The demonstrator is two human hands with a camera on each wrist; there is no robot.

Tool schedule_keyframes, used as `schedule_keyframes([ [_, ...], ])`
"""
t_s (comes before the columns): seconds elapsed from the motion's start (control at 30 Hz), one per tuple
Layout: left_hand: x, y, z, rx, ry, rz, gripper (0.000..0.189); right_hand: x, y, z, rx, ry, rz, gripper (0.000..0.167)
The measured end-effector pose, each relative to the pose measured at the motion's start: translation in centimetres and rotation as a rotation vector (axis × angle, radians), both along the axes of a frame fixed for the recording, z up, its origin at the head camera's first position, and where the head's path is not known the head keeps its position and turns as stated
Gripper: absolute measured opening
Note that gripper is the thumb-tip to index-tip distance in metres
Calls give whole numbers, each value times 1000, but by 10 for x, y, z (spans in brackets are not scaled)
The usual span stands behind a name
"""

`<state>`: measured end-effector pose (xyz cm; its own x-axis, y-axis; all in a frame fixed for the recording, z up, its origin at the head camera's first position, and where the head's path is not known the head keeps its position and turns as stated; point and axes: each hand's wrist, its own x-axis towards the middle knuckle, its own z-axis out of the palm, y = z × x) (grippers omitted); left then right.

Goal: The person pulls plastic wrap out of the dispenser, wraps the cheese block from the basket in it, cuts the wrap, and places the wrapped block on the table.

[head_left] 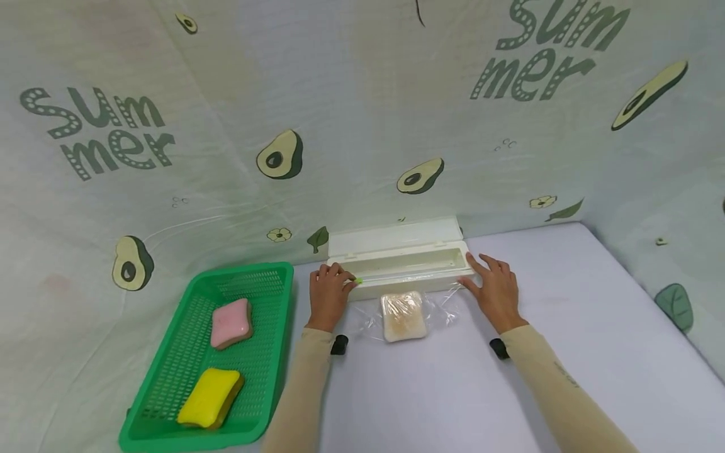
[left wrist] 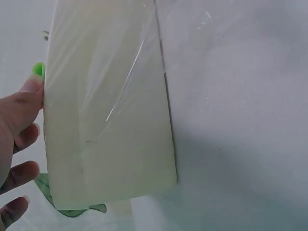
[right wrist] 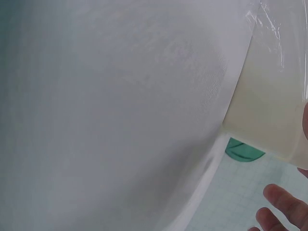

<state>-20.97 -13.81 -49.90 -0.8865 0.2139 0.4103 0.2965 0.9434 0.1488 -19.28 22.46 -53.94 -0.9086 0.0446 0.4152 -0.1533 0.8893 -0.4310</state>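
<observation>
A long white cling film dispenser (head_left: 391, 289) lies against the back wall, its lid (head_left: 396, 236) raised. My left hand (head_left: 327, 296) is at the left end, thumb and forefinger pinching the small green slider (head_left: 358, 280) on the front edge. In the left wrist view the thumb presses on that slider beside the box's pale front. My right hand (head_left: 497, 292) holds the right end, thumb at the front and forefinger at the top corner, other fingers spread. Just in front lies a bread slice (head_left: 404, 316), covered by clear film (head_left: 444, 309) that spreads out on both sides.
A green plastic basket (head_left: 286, 327) stands to the left. Inside it are a pink-topped slice (head_left: 231, 321) and a yellow-topped slice (head_left: 209, 397), both brown at the sides. A patterned cloth wall (head_left: 351, 113) rises behind the white table (head_left: 430, 402).
</observation>
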Motion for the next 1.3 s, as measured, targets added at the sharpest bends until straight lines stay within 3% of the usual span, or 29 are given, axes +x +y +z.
schedule_keyframes([
  [0.2,0,-6,-5,49,-14,17,12,2,0,0,-5,7,8,68],
  [0.57,4,-24,-14,113,91,45,17,1,1,2,-10,22,8,68],
  [0.83,7,-33,-20,203,59,95,18,2,0,1,-15,5,1,69],
  [1.1,8,-36,-23,261,62,87,15,2,1,0,-23,12,6,70],
  [1.3,9,-40,-26,275,112,81,15,2,1,-1,-33,36,15,70],
])
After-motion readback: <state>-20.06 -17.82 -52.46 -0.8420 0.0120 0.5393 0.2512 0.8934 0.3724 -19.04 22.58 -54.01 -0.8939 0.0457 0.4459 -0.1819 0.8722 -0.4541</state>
